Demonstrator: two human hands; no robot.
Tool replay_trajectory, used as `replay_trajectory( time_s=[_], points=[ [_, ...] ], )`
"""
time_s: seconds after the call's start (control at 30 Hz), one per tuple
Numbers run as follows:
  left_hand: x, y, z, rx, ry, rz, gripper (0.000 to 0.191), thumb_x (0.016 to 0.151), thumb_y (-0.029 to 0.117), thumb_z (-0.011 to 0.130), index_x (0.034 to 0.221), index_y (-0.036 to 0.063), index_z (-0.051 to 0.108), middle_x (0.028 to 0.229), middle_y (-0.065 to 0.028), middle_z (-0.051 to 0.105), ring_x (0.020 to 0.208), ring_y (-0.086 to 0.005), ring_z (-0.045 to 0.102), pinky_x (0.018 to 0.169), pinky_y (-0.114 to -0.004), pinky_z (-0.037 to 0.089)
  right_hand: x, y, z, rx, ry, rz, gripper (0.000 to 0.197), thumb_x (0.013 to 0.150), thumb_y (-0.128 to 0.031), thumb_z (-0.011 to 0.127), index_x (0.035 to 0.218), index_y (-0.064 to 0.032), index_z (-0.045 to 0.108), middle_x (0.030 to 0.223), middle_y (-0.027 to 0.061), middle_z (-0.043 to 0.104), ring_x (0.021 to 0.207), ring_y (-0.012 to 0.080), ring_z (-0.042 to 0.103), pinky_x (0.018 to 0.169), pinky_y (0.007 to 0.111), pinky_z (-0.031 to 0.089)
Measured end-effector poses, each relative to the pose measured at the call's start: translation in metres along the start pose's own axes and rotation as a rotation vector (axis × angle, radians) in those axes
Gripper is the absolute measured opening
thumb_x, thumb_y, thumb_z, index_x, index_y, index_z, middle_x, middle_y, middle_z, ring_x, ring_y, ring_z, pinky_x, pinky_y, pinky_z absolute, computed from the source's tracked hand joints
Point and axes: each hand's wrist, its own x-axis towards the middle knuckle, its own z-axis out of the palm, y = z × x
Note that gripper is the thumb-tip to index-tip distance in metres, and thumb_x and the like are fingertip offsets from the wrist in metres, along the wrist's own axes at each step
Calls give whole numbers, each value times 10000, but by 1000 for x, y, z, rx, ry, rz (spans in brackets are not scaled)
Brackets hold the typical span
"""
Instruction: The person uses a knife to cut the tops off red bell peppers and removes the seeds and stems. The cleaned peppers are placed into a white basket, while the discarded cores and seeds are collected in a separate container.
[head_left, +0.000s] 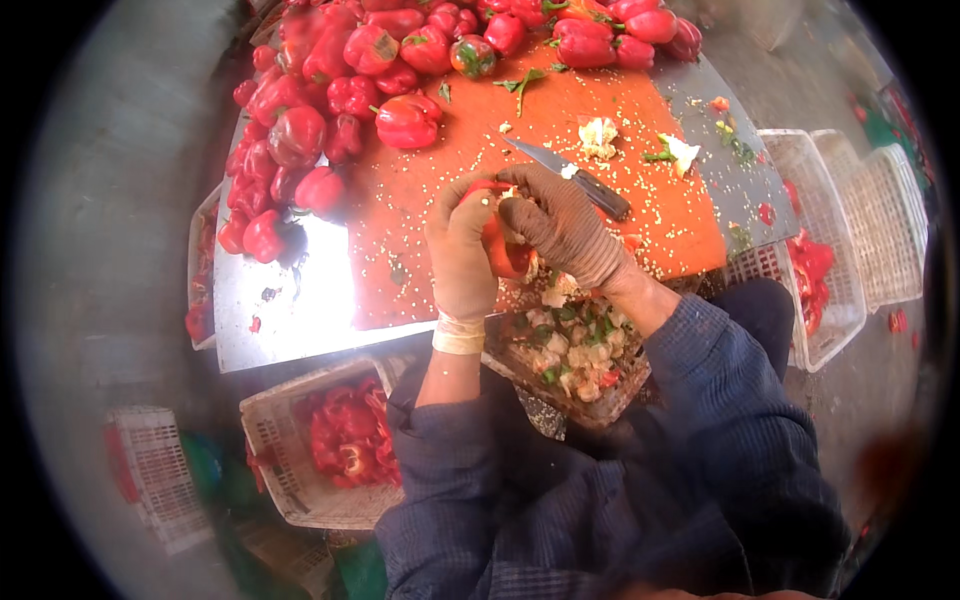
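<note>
My gloved left hand (461, 247) grips a cut-open red bell pepper (504, 246) over the near part of the orange cutting board (465, 195). From the other side, the bent fingers of my gloved right hand (562, 221) hold the same pepper near its pale seedy inside; my fingers hide part of it. Just beyond the right hand lies a knife (574, 176) with a dark handle, its blade pointing to the far left. A removed pepper core (598, 138) and another core with a green stem (679, 154) rest farther off on the board.
Whole red peppers (300, 135) are heaped along the table's far and left sides. Below my hands sits a tray of cores (577, 349). Crates of cut peppers stand at left (330, 517) and right (832, 330). Seeds litter the board; bare metal tabletop (292, 322) glares at left.
</note>
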Motion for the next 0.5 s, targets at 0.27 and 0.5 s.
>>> replay_trajectory(
  time_s=[0.27, 0.5],
  points=[
    [6, -14, -2, -95, -67, 73, 304, 883, 187, 504, 1073, -32, 599, 820, -44, 585, 688, -57, 472, 628, -202, 382, 7, -4, -13, -98, -48, 32, 422, 869, -341, 643, 1056, 35, 602, 907, 97, 639, 782, 163, 595, 695, 312, 485],
    [0, -4, 1, 293, -31, 114, 323, 845, 153, 589, 1100, -43, 569, 796, -74, 609, 701, -147, 601, 632, -309, 488, 1, -11, -22, -283, -184, 113, 336, 868, -296, 644, 934, 27, 582, 745, 148, 633, 695, 213, 627, 638, 349, 489]
  ],
)
